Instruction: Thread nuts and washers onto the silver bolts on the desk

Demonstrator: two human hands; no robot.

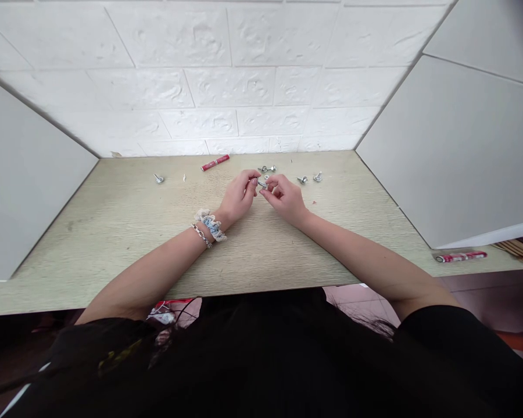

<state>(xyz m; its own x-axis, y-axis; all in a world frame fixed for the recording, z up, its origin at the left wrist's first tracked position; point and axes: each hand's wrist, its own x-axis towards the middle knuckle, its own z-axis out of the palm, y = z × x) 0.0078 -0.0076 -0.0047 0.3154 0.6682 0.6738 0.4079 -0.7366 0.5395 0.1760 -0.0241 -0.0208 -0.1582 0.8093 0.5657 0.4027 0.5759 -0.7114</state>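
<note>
Across the far side, here's the white wall (211, 35), a brick-patterned backdrop closing off the pale wooden table (113, 244). The left panel (30, 186) and right panel (462, 151) box in the sides, and that probably helps stop small parts straying.

Now the hands, meeting at the middle of the far half! Left hand (237, 198) and right hand (287, 200) come in low over the wood, presumably so anything dropped lands close by. Both sets of fingers are narrow, tips pinching one small metal bolt (262, 184) between them; a two-sided grip like that should steady it from each end, though the fingers hide part of it.

Out to the edges: one red tube (215, 162) lies flat near the wall, another red tube (461, 256) at the near right, both well clear of the hands.

Smaller again, the loose hardware! A lone left bolt (158, 179), a cluster of bolts (268, 169) just beyond the hands, and two right bolts (310, 178), near each other; their broad heads likely check any rolling. Smallest, a tiny metal ring (267, 177) sits between the hands, within easy reach.
</note>
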